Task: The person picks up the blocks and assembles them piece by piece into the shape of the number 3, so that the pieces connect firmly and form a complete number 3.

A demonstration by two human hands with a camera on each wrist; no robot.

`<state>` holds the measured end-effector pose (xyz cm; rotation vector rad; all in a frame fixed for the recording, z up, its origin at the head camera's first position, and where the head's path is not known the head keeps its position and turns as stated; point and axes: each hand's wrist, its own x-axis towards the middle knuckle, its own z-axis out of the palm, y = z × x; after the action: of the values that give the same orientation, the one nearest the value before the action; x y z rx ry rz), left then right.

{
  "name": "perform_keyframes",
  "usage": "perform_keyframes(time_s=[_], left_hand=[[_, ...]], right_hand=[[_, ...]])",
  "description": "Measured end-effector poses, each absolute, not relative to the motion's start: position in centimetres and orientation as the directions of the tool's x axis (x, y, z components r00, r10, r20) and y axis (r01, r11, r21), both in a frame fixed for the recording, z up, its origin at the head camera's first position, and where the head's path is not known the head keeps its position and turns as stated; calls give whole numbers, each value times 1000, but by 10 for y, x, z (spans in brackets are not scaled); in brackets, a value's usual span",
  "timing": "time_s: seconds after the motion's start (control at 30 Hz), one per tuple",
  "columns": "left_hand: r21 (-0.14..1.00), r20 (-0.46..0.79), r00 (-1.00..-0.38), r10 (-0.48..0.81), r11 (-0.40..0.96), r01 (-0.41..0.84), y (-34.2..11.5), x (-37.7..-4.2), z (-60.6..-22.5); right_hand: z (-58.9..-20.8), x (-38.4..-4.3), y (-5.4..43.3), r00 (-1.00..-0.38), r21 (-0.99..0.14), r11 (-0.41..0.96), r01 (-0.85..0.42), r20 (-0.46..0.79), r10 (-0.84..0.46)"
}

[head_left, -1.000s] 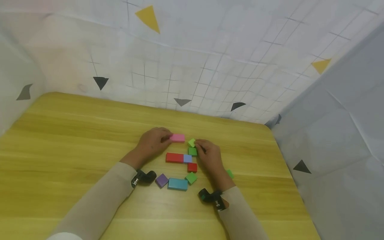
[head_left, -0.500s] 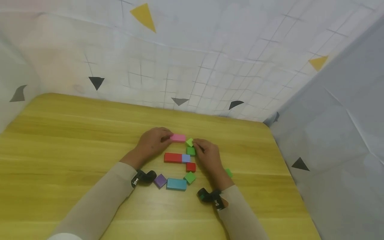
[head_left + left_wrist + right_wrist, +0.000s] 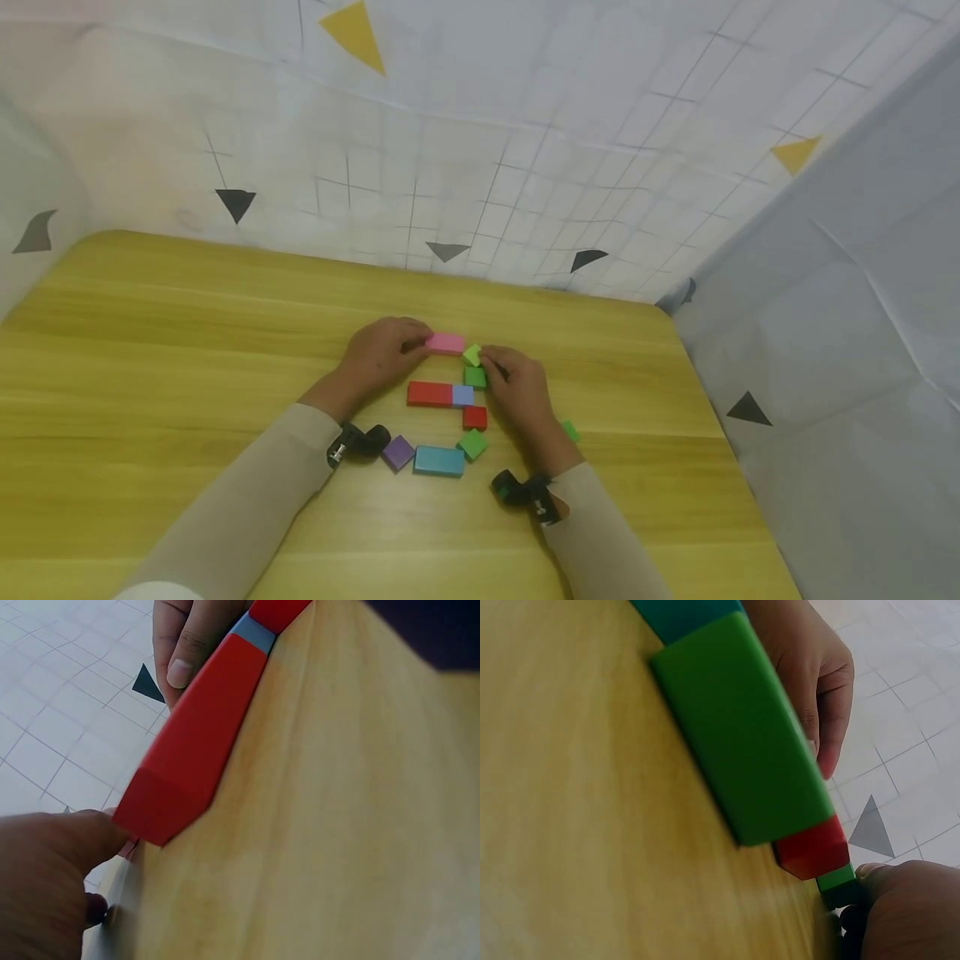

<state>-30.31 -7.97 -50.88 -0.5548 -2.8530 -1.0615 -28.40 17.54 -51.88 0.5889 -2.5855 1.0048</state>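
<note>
In the head view, my left hand (image 3: 382, 358) pinches the left end of a pink rectangular block (image 3: 447, 343) with thumb and fingers. My right hand (image 3: 519, 385) has its thumb and fingertips at the right side of a small lime-green block (image 3: 472, 356), set at an angle against the pink block's right end. Right below it lies a green square block (image 3: 475, 377). A long red block (image 3: 430, 394) and a pale blue one (image 3: 462, 396) lie end to end, with a small red block (image 3: 475, 417) under the pale blue one's right corner.
Nearer me, a purple block (image 3: 398, 453), a blue rectangular block (image 3: 438, 461) and a turned green block (image 3: 472, 444) form the bottom row. Another green block (image 3: 570, 431) lies partly hidden behind my right wrist. A patterned cloth wall (image 3: 420, 150) borders the wooden table (image 3: 225, 333).
The pink block has slid slightly right with my left hand, closing the small gap to the lime-green block. My right hand keeps nearly the same place. The head view has shifted a little.
</note>
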Motion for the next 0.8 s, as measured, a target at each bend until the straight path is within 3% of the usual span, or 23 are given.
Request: perform_keyframes(time_s=[0.57,0.8], left_hand=[[637,216,-919,330,666,389,-82,-300,-510],[679,243,-920,307,623,388,-87,-291,-509]], right_hand=[[-521,-284,176,-859,-596,633,-494,450,-246],[-517,-285,176,-890,-613,656,-440,397,-225]])
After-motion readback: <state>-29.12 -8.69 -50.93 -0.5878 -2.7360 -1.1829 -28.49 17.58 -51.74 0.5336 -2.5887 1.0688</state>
